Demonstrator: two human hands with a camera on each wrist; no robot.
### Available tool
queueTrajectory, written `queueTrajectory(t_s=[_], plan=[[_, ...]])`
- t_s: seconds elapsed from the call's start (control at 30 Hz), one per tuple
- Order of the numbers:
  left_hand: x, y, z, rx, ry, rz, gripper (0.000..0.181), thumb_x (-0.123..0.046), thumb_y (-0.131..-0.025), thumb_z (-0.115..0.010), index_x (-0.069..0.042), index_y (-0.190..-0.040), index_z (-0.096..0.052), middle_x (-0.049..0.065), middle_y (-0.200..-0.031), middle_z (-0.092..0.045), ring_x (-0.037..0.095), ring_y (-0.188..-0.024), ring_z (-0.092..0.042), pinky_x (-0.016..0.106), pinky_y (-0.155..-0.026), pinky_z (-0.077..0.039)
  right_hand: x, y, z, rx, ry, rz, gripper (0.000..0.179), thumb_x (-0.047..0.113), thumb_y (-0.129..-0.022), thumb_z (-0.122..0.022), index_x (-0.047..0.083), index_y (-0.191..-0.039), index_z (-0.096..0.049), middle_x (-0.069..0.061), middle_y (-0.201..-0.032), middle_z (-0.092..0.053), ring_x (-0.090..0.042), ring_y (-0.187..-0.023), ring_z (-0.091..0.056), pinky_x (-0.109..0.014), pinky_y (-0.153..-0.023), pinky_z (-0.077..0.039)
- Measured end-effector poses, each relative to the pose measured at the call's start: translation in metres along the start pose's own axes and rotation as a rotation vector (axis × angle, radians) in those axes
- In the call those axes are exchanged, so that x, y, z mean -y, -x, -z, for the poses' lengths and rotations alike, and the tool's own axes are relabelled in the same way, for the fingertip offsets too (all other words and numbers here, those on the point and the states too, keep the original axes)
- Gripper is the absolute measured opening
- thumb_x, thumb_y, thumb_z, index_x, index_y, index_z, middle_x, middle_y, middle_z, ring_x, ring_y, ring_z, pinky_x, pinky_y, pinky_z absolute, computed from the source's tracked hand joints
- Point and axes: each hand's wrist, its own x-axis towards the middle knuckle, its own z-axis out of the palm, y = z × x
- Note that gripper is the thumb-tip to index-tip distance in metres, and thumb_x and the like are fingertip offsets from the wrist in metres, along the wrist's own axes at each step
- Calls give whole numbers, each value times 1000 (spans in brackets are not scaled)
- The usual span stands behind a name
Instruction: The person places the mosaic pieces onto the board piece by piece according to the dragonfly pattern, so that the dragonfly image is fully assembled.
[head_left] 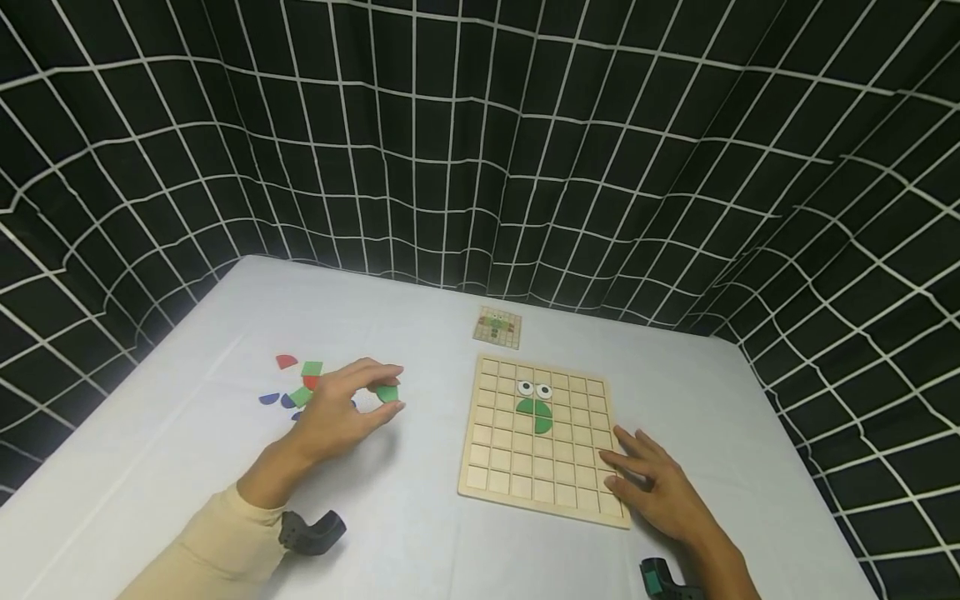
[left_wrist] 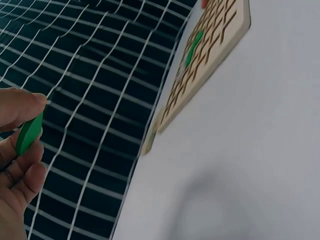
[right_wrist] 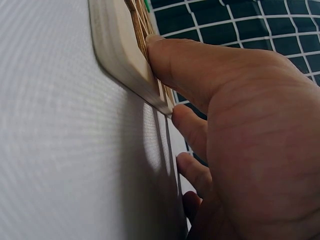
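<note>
Between thumb and fingertips, my left hand (head_left: 341,412) pinches a green rounded tile (head_left: 387,393) above the table, left of the board. The left wrist view shows the same green tile (left_wrist: 30,134) edge-on. The square wooden grid board (head_left: 491,481) lies flat, with two round eye tiles (head_left: 534,389) and several green quarter-round tiles (head_left: 535,407) in its upper middle cells. My right hand (head_left: 660,492) rests at the board's right edge, fingers spread and loosely bent. In the right wrist view the thumb (right_wrist: 185,65) touches the board's rim (right_wrist: 120,45).
Loose tiles lie left of my left hand: a red quarter-round (head_left: 286,361), green squares (head_left: 312,367) and blue half-rounds (head_left: 268,399). Partly hidden ones sit behind the hand. A small pattern card (head_left: 497,327) lies beyond the board. Black gridded curtains (head_left: 480,150) surround the white table (head_left: 420,517).
</note>
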Motion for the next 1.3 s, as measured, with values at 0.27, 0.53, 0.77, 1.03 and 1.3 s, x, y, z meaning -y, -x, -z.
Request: queueTrajectory(t_s=[0.27,0.53,0.77,1.03,1.3], plan=[[-12,-21,-40,63,90,32,39,-4,-72,-80,-6,-110,-68,-1,-88,-67,12,-83,-62,32,-73,-53,-2,0,0,-4,10,-11,36,37,-83,-72,20,-114,-71,-10,-146,-45,-48,-137,-27,-73,-100,-20],[-15,-28,-75,112,128,71,38,-6,-74,-79,-7,-111,-68,-1,-89,-67,12,-87,-62,31,-76,-53,-4,0,-2,0,5,-6,36,38,-83,-71,21,-115,-71,-11,-146,-45,-49,-137,-27,-73,-100,-20],[-17,-29,-100,137,156,90,37,-5,-74,-79,-6,-110,-68,4,-89,-69,13,-88,-62,31,-76,-52,-3,0,-1,4,6,-7,37,38,-84,-71,19,-115,-71,-12,-146,-45,-50,-137,-26,-74,-100,-20],[-21,-32,-129,210,170,137,37,-8,-76,-78,-6,-111,-67,5,-97,-69,16,-97,-58,32,-89,-48,-3,0,-1,3,-7,-7,36,38,-84,-71,21,-115,-71,-10,-147,-45,-50,-137,-26,-74,-100,-19],[-22,-32,-152,320,163,221,38,-12,-82,-74,-8,-118,-64,1,-103,-66,12,-101,-51,29,-90,-46,-3,0,-2,-1,-8,-1,36,39,-83,-71,22,-115,-71,-10,-147,-45,-50,-137,-26,-74,-99,-19]])
